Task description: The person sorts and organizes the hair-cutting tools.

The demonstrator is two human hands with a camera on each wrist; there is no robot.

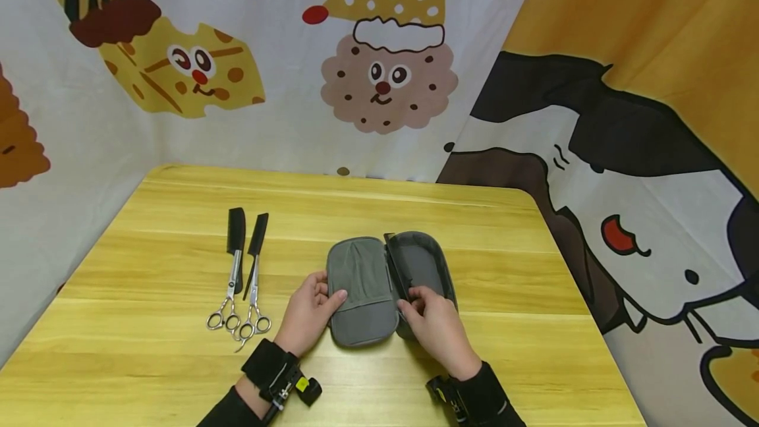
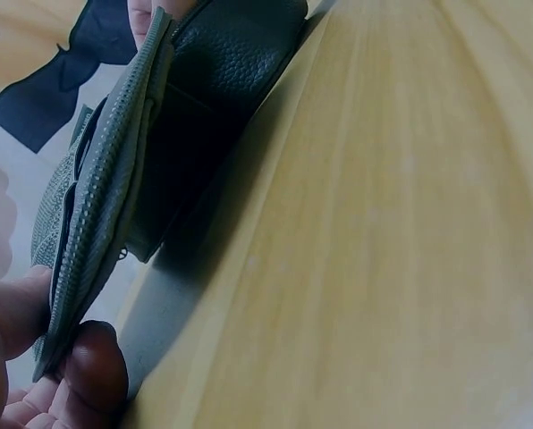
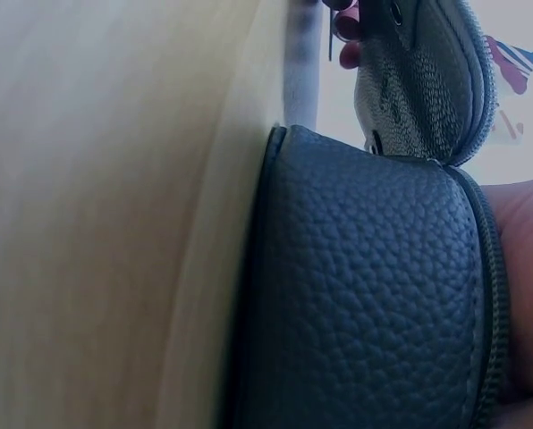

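A grey zip case (image 1: 363,328) lies unfolded on the table, its lid with a cloth pocket on the left and its deep half on the right. My left hand (image 1: 308,312) pinches the lid's outer edge between thumb and fingers; the left wrist view shows the lid (image 2: 101,206) tilted up off the table. Over the deep half, my right hand (image 1: 435,325) has its fingertips on a flat black strip (image 1: 398,265) by the hinge and seems to pinch its near end. What kind of thing the strip is cannot be made out. Pebbled leather (image 3: 365,286) covers the case's side.
Left of the case lie two pairs of scissors, one (image 1: 231,292) beside the other (image 1: 253,308). Black combs, one wide (image 1: 236,232) and one narrow (image 1: 257,232), lie at their far ends. A printed curtain (image 1: 284,130) hangs behind the wooden table (image 1: 522,348).
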